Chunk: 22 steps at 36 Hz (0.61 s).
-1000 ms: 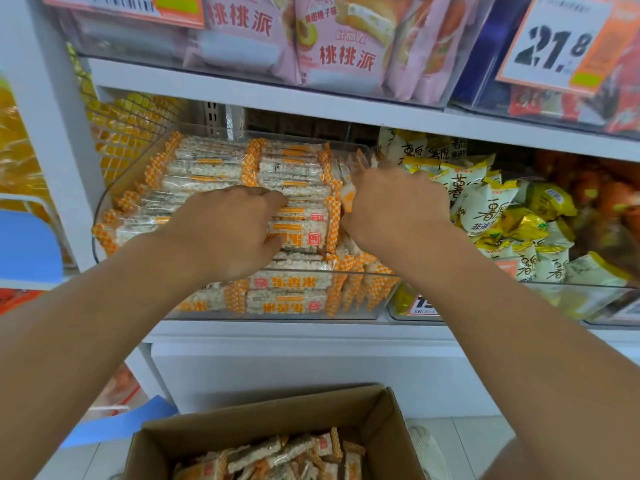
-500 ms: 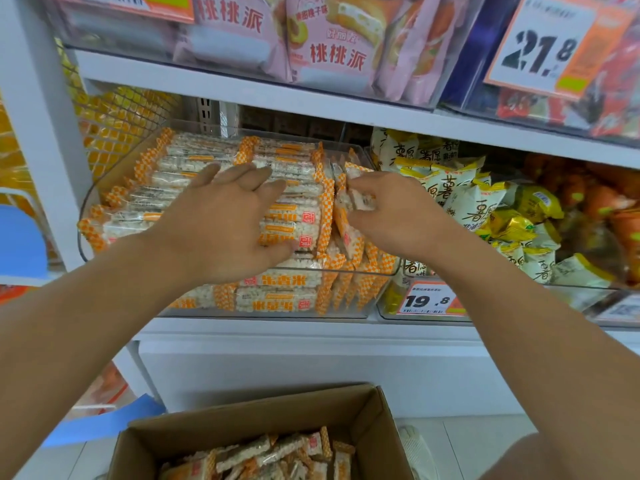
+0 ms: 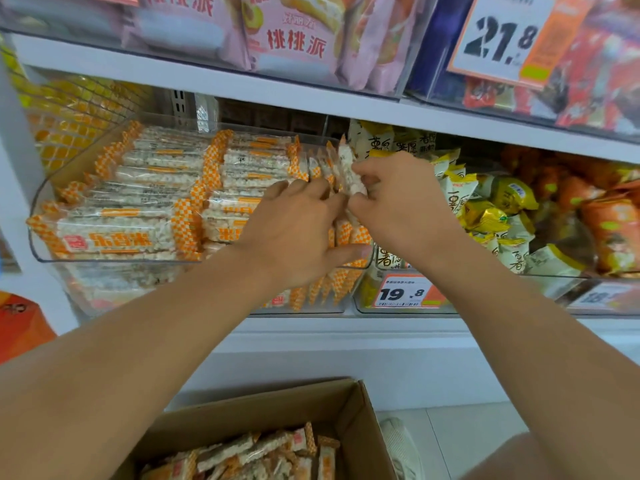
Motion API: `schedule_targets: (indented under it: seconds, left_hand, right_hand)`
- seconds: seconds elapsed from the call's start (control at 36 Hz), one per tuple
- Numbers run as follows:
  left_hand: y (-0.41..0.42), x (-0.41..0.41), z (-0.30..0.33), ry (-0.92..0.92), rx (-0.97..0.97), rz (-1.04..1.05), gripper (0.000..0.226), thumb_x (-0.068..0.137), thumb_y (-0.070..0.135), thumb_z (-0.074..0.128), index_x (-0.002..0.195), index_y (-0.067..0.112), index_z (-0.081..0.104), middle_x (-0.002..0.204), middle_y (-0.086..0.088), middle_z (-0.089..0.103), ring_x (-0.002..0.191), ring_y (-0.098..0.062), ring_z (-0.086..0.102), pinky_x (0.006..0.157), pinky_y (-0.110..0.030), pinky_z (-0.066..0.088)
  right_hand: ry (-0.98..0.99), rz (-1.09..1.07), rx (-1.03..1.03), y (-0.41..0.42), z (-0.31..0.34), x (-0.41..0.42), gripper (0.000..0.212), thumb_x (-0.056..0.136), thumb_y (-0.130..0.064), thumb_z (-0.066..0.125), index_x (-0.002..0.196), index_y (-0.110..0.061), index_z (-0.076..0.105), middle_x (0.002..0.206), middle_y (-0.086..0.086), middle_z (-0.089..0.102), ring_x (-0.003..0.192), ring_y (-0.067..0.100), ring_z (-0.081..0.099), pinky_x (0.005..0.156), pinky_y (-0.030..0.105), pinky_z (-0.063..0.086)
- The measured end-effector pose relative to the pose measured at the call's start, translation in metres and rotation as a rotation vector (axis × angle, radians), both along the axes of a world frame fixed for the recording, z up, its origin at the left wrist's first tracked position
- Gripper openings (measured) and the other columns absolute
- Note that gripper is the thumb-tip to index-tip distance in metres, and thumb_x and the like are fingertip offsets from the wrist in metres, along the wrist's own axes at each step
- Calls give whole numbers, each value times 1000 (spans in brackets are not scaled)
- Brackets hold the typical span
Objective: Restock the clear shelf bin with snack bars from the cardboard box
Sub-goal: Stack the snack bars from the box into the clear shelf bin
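Clear shelf bin (image 3: 38, 216) mid-left of frame looks nearly full, snack bars (image 3: 162, 188) stacked in rows. Right hand (image 3: 394, 202) pinches an upright bar at the bin's right end; left hand (image 3: 294, 233) fingers loosely spread, touching the bars there, gripping nothing. Cardboard box (image 3: 349, 410) at bottom holds more bars, so restocking probably isn't finished.

Both forearms reach up and forward, converging. The left hand (image 3: 294, 233) is spread palm-down, fingers extended, thumb stuck out to the right. The right hand (image 3: 391, 202) sits just beside it, fingers curled in a pinch.
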<state>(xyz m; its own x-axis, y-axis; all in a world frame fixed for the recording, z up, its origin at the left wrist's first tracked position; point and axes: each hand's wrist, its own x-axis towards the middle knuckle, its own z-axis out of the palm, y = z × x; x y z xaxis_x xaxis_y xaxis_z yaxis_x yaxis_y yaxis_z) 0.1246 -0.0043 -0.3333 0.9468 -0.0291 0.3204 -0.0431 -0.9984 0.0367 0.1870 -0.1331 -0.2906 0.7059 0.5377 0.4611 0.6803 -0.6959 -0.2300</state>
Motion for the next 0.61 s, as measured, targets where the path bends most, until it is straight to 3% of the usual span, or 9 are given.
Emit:
schedule_targets:
  seconds: [0.03,0.08,0.14,0.22,0.28,0.33,0.42,0.5,0.61]
  left_hand:
    - [-3,0,0,11,-4,29,78,77,81,28,126,27,53,121,-3,51,118,-28,49,104,-46,35]
    - [-8,1,-1,18,-1,61,82,76,81,25,134,29,50,126,-5,47,122,-30,46,107,-49,32]
    - [-10,2,-2,13,3,63,82,76,80,24,137,30,48,126,-7,44,121,-31,43,109,-51,31]
    - [-3,4,-3,53,6,18,75,79,74,24,136,31,48,125,-7,40,121,-32,41,110,-52,29]
    - [3,6,-4,60,13,-13,64,84,69,29,133,32,49,131,-6,38,123,-32,41,110,-53,28]
    - [5,8,-5,45,15,-28,53,90,65,40,131,33,49,142,-2,37,126,-31,41,110,-53,28]
    - [3,11,-6,30,29,-26,53,89,63,44,132,34,49,139,5,49,125,-29,45,108,-52,30]
    - [5,10,-7,10,40,-11,57,85,64,37,130,32,50,133,9,54,121,-26,48,104,-52,33]
    - [6,10,-9,-1,45,-28,58,91,62,39,140,31,43,155,13,36,133,-22,37,108,-56,28]
  right_hand:
    - [-8,8,17,0,-1,1,11,83,-13,61,88,-7,68,83,10,64,73,22,56,70,34,46]
    - [-2,-21,37,-1,1,-4,35,86,-12,61,120,-13,71,115,7,69,106,23,63,92,26,44]
    - [-1,-40,34,0,3,-6,37,87,-10,61,123,-14,70,121,6,69,112,22,63,95,26,45]
    - [-34,-95,-74,1,5,-9,25,87,-5,58,107,-8,73,104,10,72,94,25,66,85,34,54]
    - [-53,-113,-89,0,6,-11,13,88,-5,57,87,-8,69,82,8,65,71,20,59,71,35,52]
    - [-90,-159,-128,-2,7,-12,27,89,-4,55,65,-13,46,63,2,42,53,11,35,48,27,34]
    - [-125,-193,-192,-2,11,-20,41,88,-1,56,60,-16,29,60,2,29,51,10,23,45,24,13]
    - [-150,-200,-225,-3,16,-29,42,85,0,58,61,-16,27,61,3,28,52,12,22,45,25,13]
    - [-117,-198,-271,-6,18,-39,42,88,-1,56,63,-17,27,67,1,27,55,13,21,46,25,16]
